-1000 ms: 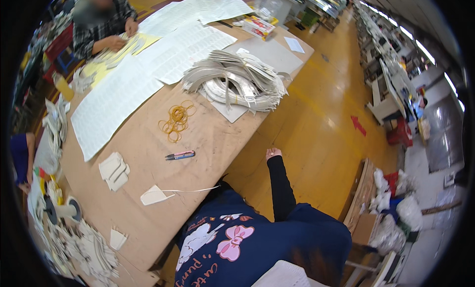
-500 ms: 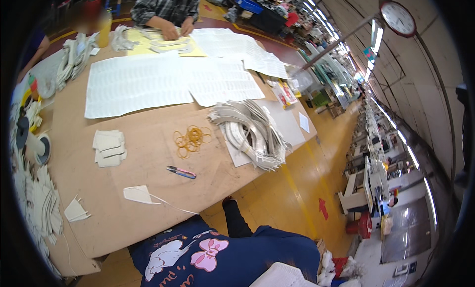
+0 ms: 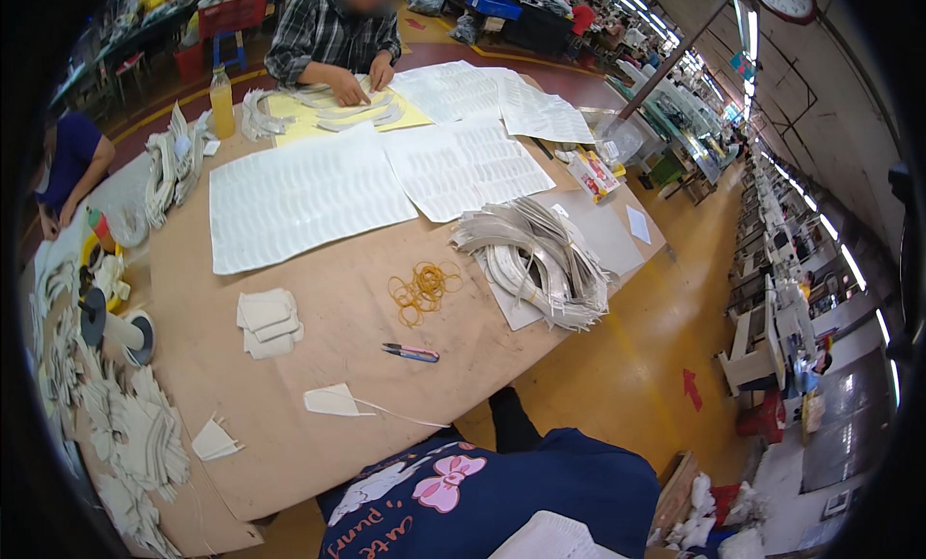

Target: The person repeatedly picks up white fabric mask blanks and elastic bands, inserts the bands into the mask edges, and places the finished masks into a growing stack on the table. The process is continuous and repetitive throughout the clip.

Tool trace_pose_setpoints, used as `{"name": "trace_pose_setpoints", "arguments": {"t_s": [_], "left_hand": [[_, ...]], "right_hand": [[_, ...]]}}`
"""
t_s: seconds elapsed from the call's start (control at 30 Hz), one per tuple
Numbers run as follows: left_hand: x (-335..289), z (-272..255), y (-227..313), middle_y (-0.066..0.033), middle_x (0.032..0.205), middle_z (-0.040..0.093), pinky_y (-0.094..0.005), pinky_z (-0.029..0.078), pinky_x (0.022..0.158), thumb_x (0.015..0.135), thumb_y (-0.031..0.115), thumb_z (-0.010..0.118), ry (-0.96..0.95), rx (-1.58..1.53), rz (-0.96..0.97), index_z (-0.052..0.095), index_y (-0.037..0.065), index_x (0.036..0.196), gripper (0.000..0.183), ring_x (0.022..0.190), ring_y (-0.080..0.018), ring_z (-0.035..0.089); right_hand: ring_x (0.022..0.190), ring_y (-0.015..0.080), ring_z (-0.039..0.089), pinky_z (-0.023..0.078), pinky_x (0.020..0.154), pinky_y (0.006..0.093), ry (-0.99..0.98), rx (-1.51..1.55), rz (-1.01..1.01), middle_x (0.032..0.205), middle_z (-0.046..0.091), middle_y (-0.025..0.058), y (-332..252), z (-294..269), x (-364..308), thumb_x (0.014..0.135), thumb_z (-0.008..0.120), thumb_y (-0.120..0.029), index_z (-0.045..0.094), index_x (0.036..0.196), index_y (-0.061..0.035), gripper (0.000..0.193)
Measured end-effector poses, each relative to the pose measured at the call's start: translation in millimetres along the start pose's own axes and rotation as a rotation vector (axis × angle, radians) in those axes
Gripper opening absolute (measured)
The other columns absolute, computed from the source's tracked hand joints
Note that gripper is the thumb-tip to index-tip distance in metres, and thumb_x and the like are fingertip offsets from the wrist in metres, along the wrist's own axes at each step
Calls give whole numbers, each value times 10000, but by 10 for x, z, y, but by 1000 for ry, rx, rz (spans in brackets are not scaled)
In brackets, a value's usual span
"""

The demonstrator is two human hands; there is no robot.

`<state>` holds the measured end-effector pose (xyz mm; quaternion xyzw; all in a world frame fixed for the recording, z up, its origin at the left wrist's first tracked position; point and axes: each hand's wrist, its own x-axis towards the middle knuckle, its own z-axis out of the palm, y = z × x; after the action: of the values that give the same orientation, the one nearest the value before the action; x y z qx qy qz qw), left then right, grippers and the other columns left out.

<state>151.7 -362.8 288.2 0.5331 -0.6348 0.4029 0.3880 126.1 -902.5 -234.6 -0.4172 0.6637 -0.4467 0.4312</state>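
Neither of my hands shows. My dark blue shirt (image 3: 579, 482) fills the lower edge, beside the table. On the brown table (image 3: 367, 313) lies a small stack of cream fabric pieces (image 3: 268, 320). A tangle of yellow-brown rubber bands (image 3: 422, 291) lies to its right. Closer to me is a pair of thread snips (image 3: 411, 353) with pink and blue handles. A cream fabric piece (image 3: 333, 401) with a long tail rests near the front edge, and another small piece (image 3: 216, 439) is further left. A thick bundle of curved grey-white strips (image 3: 540, 260) sits at the right.
Large white printed sheets (image 3: 304, 192) cover the far half. Across the table, a person's hands (image 3: 352, 88) work over strips on yellow paper (image 3: 280, 108). Thread spools (image 3: 116, 332) and piled fabric pieces (image 3: 140, 434) line the left side. A yellow bottle (image 3: 222, 104) stands at the far left.
My view has shifted, so the table and its contents appear further right and lower. The things on the near half of the table keep their places.
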Motion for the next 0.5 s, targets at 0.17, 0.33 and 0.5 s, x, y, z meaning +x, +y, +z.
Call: {"name": "trace_pose_setpoints", "arguments": {"t_s": [0.17,0.33,0.5], "left_hand": [[50,-135,0,-58,1253,574,-356,365,1031,961,185,535,-42,90,-27,568,74,1241,303,1140,-176,502],[101,-320,182,-60,1222,598,-343,386,1013,954,169,550,-89,222,-34,584,65,1221,288,1106,-174,530],[13,-524,643,-61,1190,622,-330,406,996,948,152,565,-61,390,-28,600,56,1200,272,1073,-171,559]], "right_hand": [[1101,301,559,441,960,380,17,-19,-113,1217,579,186,-129,367,-297,970,573,-194,498,1314,-1,401],[1075,284,555,438,962,384,-163,209,-441,1179,578,169,-757,602,-536,954,594,-91,485,1348,22,425],[1054,266,567,461,942,396,-385,527,-886,1156,579,167,-1932,363,-940,923,591,-37,473,1326,42,428]]}}
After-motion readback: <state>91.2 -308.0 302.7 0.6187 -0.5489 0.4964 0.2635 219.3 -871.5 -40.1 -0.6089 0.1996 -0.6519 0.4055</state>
